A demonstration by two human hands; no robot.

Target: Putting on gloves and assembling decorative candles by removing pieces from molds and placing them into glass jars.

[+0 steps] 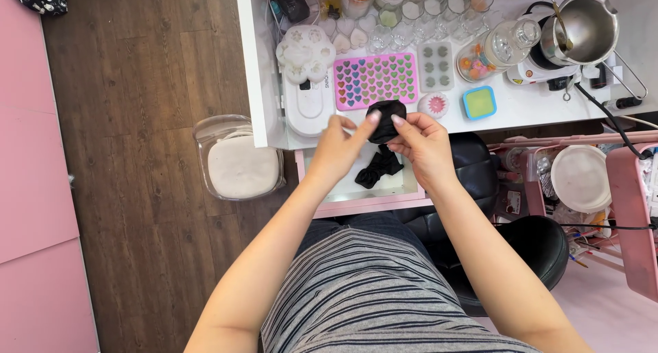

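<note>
Both hands, left hand (337,146) and right hand (423,144), pinch a black cloth (385,120).

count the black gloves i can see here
2. One black glove is held up between the left hand and right hand; the other black glove lies crumpled in the open pink drawer below. More may be hidden.
</note>
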